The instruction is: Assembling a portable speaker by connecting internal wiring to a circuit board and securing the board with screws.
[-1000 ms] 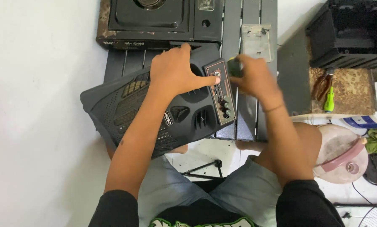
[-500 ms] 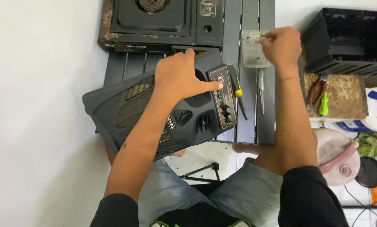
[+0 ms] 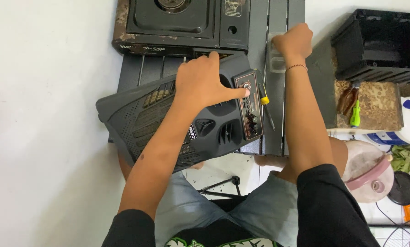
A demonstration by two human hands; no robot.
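Dark slatted metal table (image 3: 278, 114): black plastic speaker housing (image 3: 168, 123) pinned under spread left hand (image 3: 205, 82); right hand (image 3: 294, 43), moved off the yellow-handled screwdriver (image 3: 264, 103), now closed over clear plastic tray (image 3: 274, 61).

Black plastic speaker housing (image 3: 168, 121), wedge-shaped, lying tilted across the dark slatted counter (image 3: 278, 114) with its back face up and its near edge overhanging the front. A perforated grille covers its left portion; moulded vents sit at centre. A narrow rectangular control panel (image 3: 249, 106) with a reddish border, small knobs and buttons is set into its right end. Left hand (image 3: 205, 82) rests flat on the housing, index finger on the panel's upper knob. Right hand (image 3: 294, 43) closes over a small clear plastic box (image 3: 274, 61) farther back on the counter.
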